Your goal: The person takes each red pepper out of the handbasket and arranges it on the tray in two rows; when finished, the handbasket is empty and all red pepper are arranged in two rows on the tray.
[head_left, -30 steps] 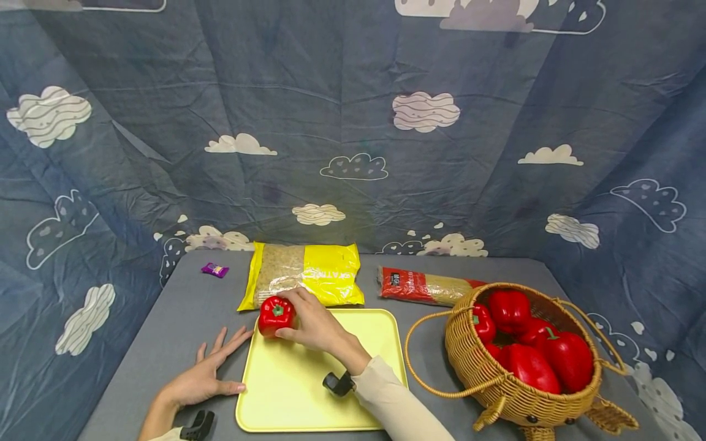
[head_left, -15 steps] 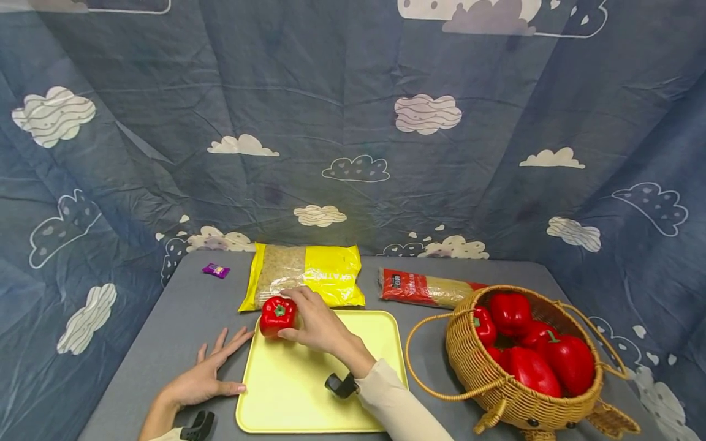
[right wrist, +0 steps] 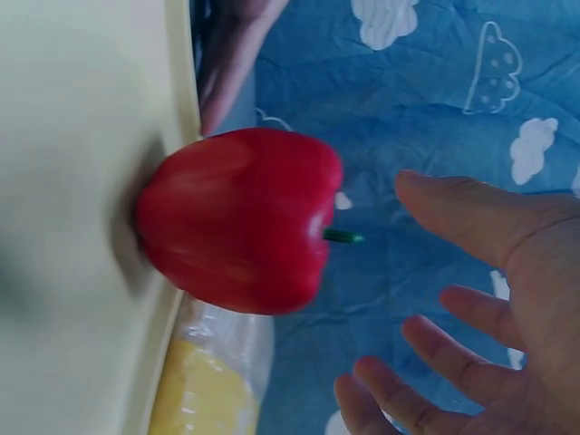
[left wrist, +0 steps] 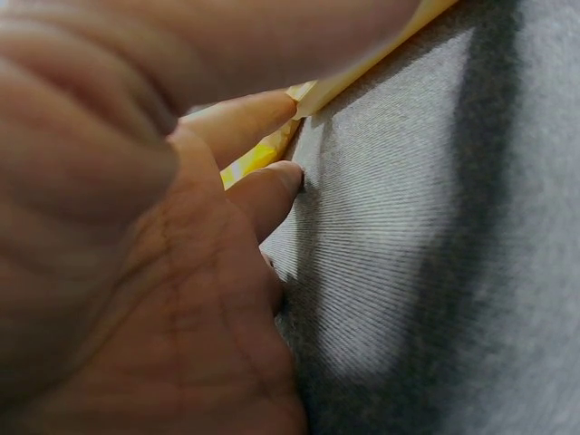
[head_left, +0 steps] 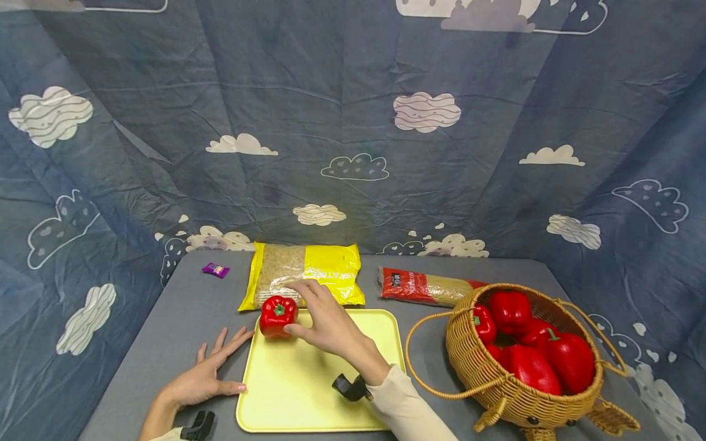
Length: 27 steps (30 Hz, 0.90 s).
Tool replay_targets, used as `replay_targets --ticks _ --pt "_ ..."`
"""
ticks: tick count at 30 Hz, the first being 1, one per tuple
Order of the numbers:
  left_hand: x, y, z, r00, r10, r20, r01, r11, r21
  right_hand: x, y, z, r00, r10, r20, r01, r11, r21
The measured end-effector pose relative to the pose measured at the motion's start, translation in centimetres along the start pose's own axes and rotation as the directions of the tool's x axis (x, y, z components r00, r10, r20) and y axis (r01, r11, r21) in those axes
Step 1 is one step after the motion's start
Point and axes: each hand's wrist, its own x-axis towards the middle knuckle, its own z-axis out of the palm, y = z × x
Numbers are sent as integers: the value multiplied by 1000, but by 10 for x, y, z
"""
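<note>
Red pepper [head_left: 278, 316] stands upright at the far left corner of the yellow tray [head_left: 309, 407]. I see that the right hand [head_left: 332, 326] has just released it; its fingers are spread and apart from it, so this placing seems done. The left hand's [head_left: 201, 380] fingers are spread beside the tray.

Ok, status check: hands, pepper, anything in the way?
Right hand clear of red pepper, left hand at edge of tray. Pepper upright, far-left tray corner. Yellow bag close behind.
</note>
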Motion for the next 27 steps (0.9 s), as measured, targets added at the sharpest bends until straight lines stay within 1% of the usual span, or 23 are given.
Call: replay_targets --ticks 2,6,11,16,21,27 --pt "0 0 0 1000 5 1 -5 1000 9 -2 -2 -4 1000 -17 -14 17 1000 -1" --pt "-2 -1 0 999 37 -2 -37 999 10 -5 -6 -13 999 -46 -23 46 999 -8" --pt "-2 -1 0 998 62 -7 -62 998 -5 -6 -13 -25 998 -60 -35 60 998 -8" --pt "-2 -1 -1 998 56 -10 -56 998 -5 -7 -18 -34 998 -60 -33 61 998 5" --pt "-4 -1 -1 998 64 -18 -64 998 -2 -11 -19 -41 998 -55 -31 56 998 18" --pt "-3 0 0 998 66 -18 -66 998 15 -22 -16 -56 999 -40 -36 40 999 -13"
